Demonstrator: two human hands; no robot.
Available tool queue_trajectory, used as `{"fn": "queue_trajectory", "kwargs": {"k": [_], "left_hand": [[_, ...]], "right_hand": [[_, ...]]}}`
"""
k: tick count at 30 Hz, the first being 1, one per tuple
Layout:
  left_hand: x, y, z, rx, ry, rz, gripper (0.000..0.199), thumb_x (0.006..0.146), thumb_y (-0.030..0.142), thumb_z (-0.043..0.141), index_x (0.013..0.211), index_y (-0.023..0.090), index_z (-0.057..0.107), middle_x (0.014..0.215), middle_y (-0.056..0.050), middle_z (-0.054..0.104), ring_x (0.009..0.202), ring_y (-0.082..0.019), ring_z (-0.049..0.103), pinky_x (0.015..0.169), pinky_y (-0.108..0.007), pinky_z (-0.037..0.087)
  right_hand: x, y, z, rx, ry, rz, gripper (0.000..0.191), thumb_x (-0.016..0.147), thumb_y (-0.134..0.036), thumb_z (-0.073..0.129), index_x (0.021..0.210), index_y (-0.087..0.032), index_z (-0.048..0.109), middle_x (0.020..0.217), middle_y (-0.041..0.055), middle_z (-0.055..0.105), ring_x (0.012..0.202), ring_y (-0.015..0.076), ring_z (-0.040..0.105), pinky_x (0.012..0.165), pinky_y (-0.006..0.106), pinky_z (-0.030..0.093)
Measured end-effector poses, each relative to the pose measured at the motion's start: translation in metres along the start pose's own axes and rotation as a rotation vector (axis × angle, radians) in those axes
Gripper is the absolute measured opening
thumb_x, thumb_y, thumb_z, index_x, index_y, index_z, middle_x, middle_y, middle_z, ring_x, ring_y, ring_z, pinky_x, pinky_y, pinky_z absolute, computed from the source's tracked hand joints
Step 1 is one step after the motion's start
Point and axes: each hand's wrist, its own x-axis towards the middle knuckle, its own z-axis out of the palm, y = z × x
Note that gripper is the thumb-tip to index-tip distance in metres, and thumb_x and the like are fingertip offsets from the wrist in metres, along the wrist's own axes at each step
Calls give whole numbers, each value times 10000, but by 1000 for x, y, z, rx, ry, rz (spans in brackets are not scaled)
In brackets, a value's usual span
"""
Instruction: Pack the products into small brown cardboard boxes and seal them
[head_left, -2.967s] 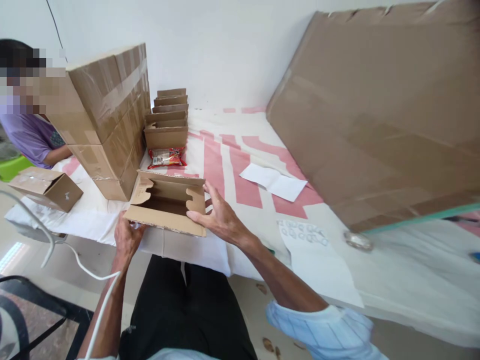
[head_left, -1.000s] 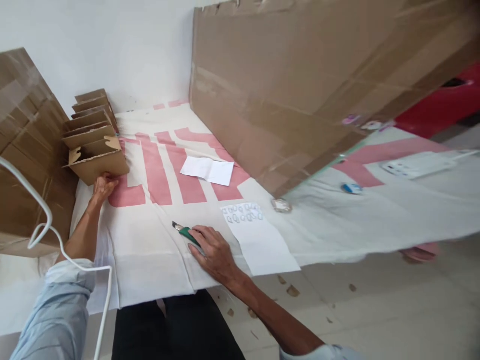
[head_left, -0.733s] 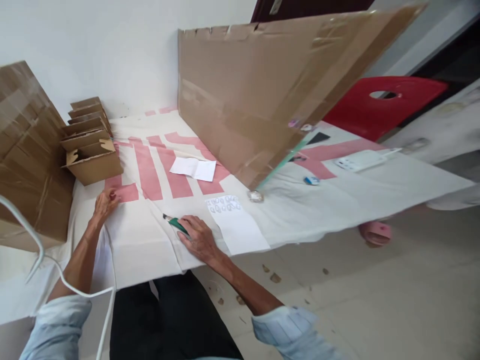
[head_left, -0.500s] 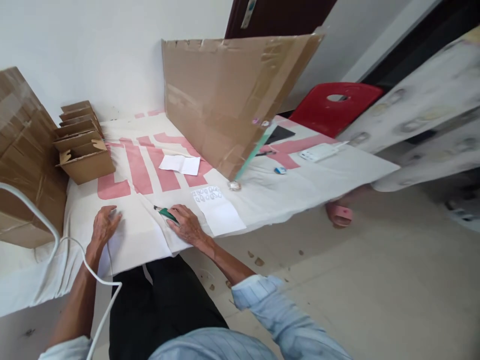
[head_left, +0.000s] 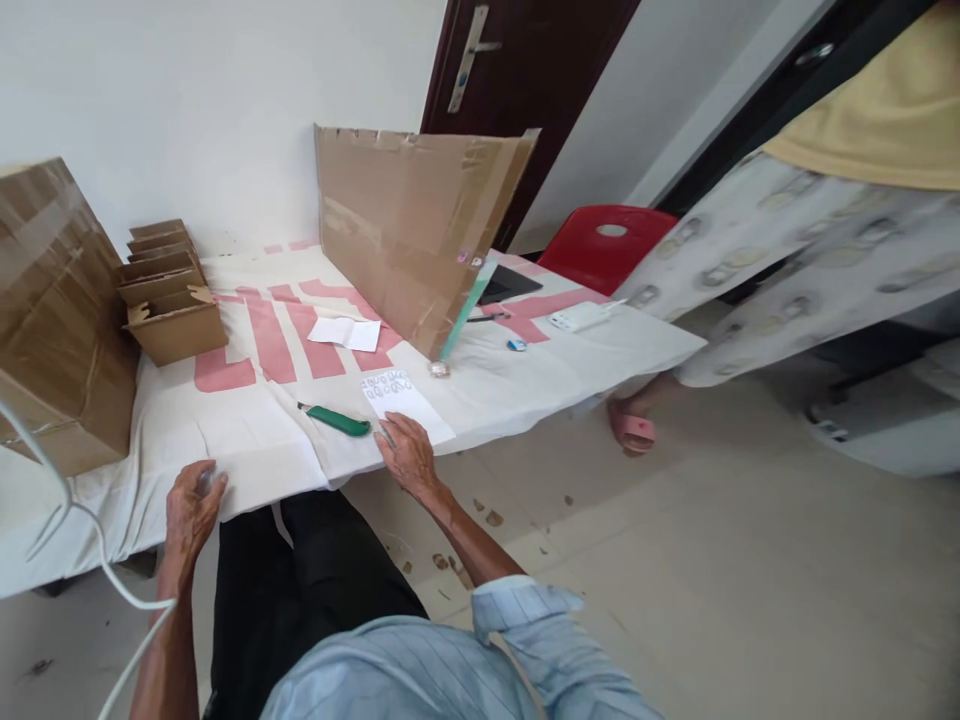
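Observation:
The green utility knife (head_left: 337, 420) lies on the cloth-covered table, its blade end pointing left. My right hand (head_left: 409, 455) is just right of the knife, apart from it. Its fingers are loosely stretched over the lower left part of a white sheet (head_left: 424, 418) with rows of small drawn loops, and no held thing shows. My left hand (head_left: 191, 508) rests at the table's front edge, thumb and fingers bent with a gap between them. A small greyish patch in that gap is too unclear to name.
A large cardboard sheet (head_left: 397, 230) stands upright on the table (head_left: 255, 450). Small open boxes (head_left: 180, 325) and a big carton (head_left: 60, 330) stand left, near a white cable (head_left: 101, 560). Folded paper (head_left: 345, 333) lies mid-table. Another person (head_left: 780, 260) stands right, beyond a red chair (head_left: 607, 245).
My right hand has let go of the utility knife and moved right onto the drawn-on sheet. My left hand has drawn back towards the table's front edge. The view has shifted.

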Motion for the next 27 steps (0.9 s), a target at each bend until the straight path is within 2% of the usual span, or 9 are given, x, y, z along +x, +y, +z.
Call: {"fn": "queue_trajectory", "kwargs": {"k": [4, 8, 12, 15, 19, 23, 27], "left_hand": [[-11, -4, -4, -23, 40, -6, 390, 846, 549, 651, 1072, 246, 749, 1198, -122, 793, 1162, -336, 740, 1070, -474, 581], [-27, -9, -10, -62, 100, -40, 491, 832, 605, 663, 1098, 205, 764, 1201, -143, 794, 1111, -340, 751, 986, -467, 607], [-44, -14, -17, -65, 140, -52, 481, 859, 599, 669, 1114, 204, 771, 1181, -136, 795, 1088, -329, 755, 935, -450, 621], [-53, -17, -18, -57, 149, -24, 423, 882, 541, 671, 1111, 199, 770, 1165, -134, 794, 1096, -324, 755, 956, -458, 624], [-64, -20, -14, -40, 114, 51, 322, 891, 418, 680, 1113, 204, 772, 1169, -133, 801, 1119, -318, 762, 1040, -488, 613], [-76, -21, -5, -4, 117, 68, 272, 846, 313, 735, 1096, 226, 794, 1219, -127, 806, 1199, -337, 745, 1113, -529, 579], [-88, -21, 3, 14, 121, 67, 290, 826, 208, 750, 1111, 229, 804, 1274, -126, 793, 1247, -339, 729, 1136, -549, 557]], "right_hand": [[2, -4, 8, -5, -11, -13, 335, 1051, -299, 512, 1187, -172, 790, 1349, 183, 745, 1298, 313, 645, 1149, 507, 488], [3, 0, 10, -19, -29, -12, 324, 1051, -302, 517, 1162, -185, 798, 1337, 168, 751, 1282, 294, 654, 1146, 454, 487], [10, 4, 9, -42, -40, -29, 279, 1037, -309, 549, 1089, -182, 792, 1296, 178, 754, 1229, 302, 666, 1111, 448, 510], [16, -1, 11, -23, -9, -52, 264, 1029, -309, 559, 1084, -177, 781, 1290, 186, 746, 1214, 321, 659, 1091, 476, 523], [23, -21, 24, 59, -1, -130, 254, 1012, -311, 580, 1114, -174, 769, 1289, 176, 739, 1196, 316, 650, 1068, 462, 535], [29, -41, 40, 89, -99, -185, 240, 984, -308, 610, 1130, -178, 750, 1214, 161, 745, 1127, 303, 651, 1024, 432, 534], [34, -45, 47, 46, -185, -189, 257, 979, -289, 600, 1169, -167, 722, 1101, 141, 740, 1031, 290, 640, 952, 407, 513]]}}
